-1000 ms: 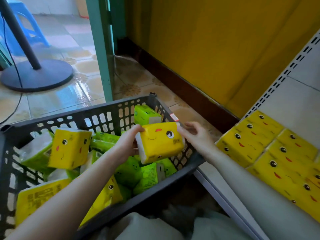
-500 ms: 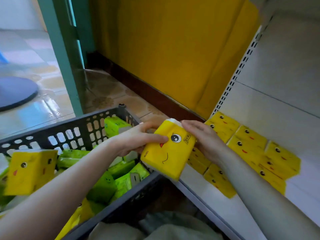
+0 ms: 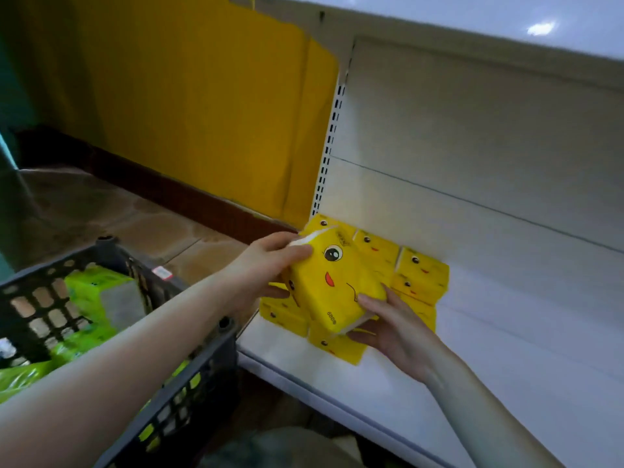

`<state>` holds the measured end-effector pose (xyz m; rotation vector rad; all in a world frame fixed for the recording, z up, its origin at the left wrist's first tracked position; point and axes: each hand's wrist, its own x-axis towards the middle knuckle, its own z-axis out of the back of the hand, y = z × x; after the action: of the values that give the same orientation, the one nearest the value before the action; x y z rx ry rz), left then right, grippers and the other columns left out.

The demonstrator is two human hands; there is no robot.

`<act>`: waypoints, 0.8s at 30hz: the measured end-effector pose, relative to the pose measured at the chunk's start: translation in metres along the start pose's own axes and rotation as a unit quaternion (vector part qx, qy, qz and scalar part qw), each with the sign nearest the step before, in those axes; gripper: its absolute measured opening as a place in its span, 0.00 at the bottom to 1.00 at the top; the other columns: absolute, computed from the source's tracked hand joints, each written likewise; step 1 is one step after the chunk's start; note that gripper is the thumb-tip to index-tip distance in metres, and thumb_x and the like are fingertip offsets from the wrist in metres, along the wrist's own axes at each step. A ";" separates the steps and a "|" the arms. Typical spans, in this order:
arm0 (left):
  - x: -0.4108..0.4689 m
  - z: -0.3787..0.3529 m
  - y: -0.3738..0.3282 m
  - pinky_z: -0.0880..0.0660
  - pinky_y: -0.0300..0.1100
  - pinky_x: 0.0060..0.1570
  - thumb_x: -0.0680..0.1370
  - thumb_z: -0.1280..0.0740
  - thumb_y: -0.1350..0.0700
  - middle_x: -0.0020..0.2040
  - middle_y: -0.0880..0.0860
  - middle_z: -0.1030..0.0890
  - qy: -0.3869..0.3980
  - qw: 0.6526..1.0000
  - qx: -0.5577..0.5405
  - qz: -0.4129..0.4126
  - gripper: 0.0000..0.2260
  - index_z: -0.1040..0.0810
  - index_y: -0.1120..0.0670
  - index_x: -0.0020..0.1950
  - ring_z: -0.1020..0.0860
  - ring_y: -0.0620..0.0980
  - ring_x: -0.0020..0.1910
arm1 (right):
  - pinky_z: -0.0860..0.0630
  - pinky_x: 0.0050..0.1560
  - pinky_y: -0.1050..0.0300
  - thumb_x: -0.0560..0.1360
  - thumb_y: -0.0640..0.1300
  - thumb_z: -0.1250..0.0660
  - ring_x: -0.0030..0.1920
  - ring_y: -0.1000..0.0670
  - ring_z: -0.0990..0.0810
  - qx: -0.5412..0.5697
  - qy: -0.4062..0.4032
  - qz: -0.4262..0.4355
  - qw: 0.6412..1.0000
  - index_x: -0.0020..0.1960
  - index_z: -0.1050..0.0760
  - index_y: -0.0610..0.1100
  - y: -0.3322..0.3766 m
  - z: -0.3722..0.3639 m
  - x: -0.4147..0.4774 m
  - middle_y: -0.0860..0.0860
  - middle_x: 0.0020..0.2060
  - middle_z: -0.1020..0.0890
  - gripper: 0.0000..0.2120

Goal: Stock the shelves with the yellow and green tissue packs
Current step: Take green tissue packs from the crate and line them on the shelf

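Hands are gripping one yellow tissue pack [image 3: 332,282] between them, holding it tilted just above the white shelf [image 3: 506,349] near the middle of the view. The left hand [image 3: 266,261] is clasping the pack's upper end at about 10 o'clock, its fingers [image 3: 293,253] curling tight over the white edge, while the right hand [image 3: 395,329] is cupping the lower end at about 4 o'clock, its fingers [image 3: 374,304] pressing closed against the printed face. Behind and under the held pack, more yellow packs [image 3: 420,271] are sitting in rows on the shelf, reaching back to its rear panel at 1 o'clock. At 8 o'clock a dark slotted basket [image 3: 189,393] is standing beside the shelf edge, and green tissue packs [image 3: 98,292] are lying inside it. A yellow wall [image 3: 185,96] is filling the view at 11 o'clock.
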<state>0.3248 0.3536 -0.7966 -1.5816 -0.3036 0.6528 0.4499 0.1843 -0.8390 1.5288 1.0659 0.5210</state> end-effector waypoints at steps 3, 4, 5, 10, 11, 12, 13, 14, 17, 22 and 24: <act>0.011 -0.031 0.002 0.24 0.50 0.49 0.75 0.33 0.59 0.49 0.54 0.22 0.020 0.999 -0.015 0.026 0.05 0.26 0.49 0.48 0.23 0.56 0.50 | 0.21 0.53 0.43 0.48 0.56 0.17 0.56 0.44 0.19 0.056 -0.057 0.046 0.996 0.65 0.29 0.50 -0.001 0.027 -0.010 0.49 0.59 0.19 0.48; 0.014 -0.041 0.005 0.25 0.49 0.49 0.75 0.33 0.60 0.47 0.54 0.22 0.026 0.999 -0.022 0.035 0.06 0.27 0.49 0.45 0.24 0.56 0.48 | 0.21 0.54 0.43 0.49 0.57 0.18 0.57 0.43 0.19 0.067 -0.078 0.061 0.993 0.66 0.29 0.48 -0.002 0.034 -0.015 0.48 0.59 0.20 0.48; 0.016 -0.053 0.007 0.25 0.49 0.49 0.75 0.33 0.60 0.46 0.54 0.23 0.033 0.998 -0.028 0.041 0.06 0.28 0.49 0.43 0.24 0.56 0.48 | 0.22 0.55 0.44 0.51 0.57 0.18 0.57 0.43 0.20 0.074 -0.099 0.072 0.990 0.66 0.29 0.47 -0.003 0.040 -0.020 0.47 0.59 0.20 0.47; 0.019 -0.102 0.025 0.24 0.52 0.51 0.75 0.33 0.49 0.53 0.53 0.20 0.089 0.992 -0.051 0.070 0.07 0.26 0.50 0.48 0.22 0.56 0.53 | 0.20 0.52 0.46 0.67 0.48 0.32 0.53 0.43 0.18 0.080 -0.209 0.073 0.972 0.65 0.29 0.40 -0.016 0.077 -0.045 0.45 0.55 0.18 0.27; 0.019 -0.111 0.028 0.23 0.52 0.51 0.75 0.33 0.49 0.54 0.55 0.21 0.090 0.992 -0.045 0.075 0.07 0.26 0.51 0.48 0.22 0.57 0.54 | 0.21 0.53 0.45 0.68 0.48 0.32 0.53 0.43 0.18 0.082 -0.226 0.071 0.968 0.65 0.29 0.40 -0.018 0.084 -0.048 0.44 0.55 0.18 0.27; 0.019 -0.121 0.033 0.23 0.51 0.50 0.76 0.33 0.49 0.55 0.56 0.21 0.086 0.992 -0.037 0.080 0.07 0.27 0.52 0.48 0.22 0.57 0.54 | 0.21 0.53 0.44 0.68 0.48 0.32 0.53 0.43 0.18 0.085 -0.242 0.067 0.964 0.64 0.29 0.39 -0.019 0.091 -0.052 0.43 0.55 0.18 0.27; 0.018 -0.130 0.037 0.22 0.50 0.49 0.76 0.34 0.49 0.56 0.57 0.22 0.078 0.993 -0.026 0.085 0.08 0.27 0.52 0.48 0.22 0.57 0.55 | 0.21 0.53 0.45 0.68 0.49 0.32 0.52 0.43 0.17 0.089 -0.255 0.062 0.961 0.63 0.28 0.39 -0.021 0.096 -0.055 0.44 0.54 0.17 0.26; 0.018 -0.139 0.042 0.22 0.50 0.48 0.76 0.34 0.48 0.57 0.57 0.23 0.069 0.993 -0.017 0.092 0.09 0.28 0.52 0.51 0.23 0.58 0.55 | 0.21 0.52 0.46 0.68 0.50 0.33 0.51 0.44 0.17 0.093 -0.268 0.055 0.957 0.61 0.27 0.38 -0.023 0.101 -0.058 0.44 0.52 0.17 0.25; 0.018 -0.161 0.056 0.22 0.51 0.48 0.77 0.36 0.47 0.61 0.57 0.25 0.061 0.988 -0.039 0.140 0.16 0.30 0.54 0.60 0.24 0.60 0.57 | 0.22 0.53 0.46 0.68 0.52 0.33 0.52 0.42 0.17 0.086 -0.284 0.028 0.954 0.61 0.26 0.38 -0.034 0.112 -0.068 0.44 0.53 0.17 0.26; 0.016 -0.187 0.079 0.26 0.55 0.54 0.79 0.40 0.46 0.65 0.59 0.26 0.098 0.969 -0.064 0.218 0.23 0.37 0.53 0.71 0.25 0.62 0.60 | 0.23 0.48 0.48 0.72 0.54 0.33 0.52 0.43 0.21 0.036 -0.274 -0.081 0.958 0.61 0.30 0.47 -0.054 0.133 -0.079 0.47 0.53 0.21 0.20; 0.022 -0.191 0.080 0.26 0.56 0.55 0.80 0.44 0.42 0.66 0.62 0.28 0.101 0.967 -0.012 0.233 0.26 0.41 0.52 0.74 0.26 0.64 0.61 | 0.22 0.44 0.50 0.74 0.51 0.34 0.51 0.43 0.21 0.030 -0.294 -0.081 0.952 0.60 0.30 0.44 -0.052 0.142 -0.074 0.47 0.51 0.20 0.18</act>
<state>0.4366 0.1980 -0.8787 -1.7427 0.2226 0.8382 0.5099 0.0429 -0.9082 1.4979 0.7296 -0.0899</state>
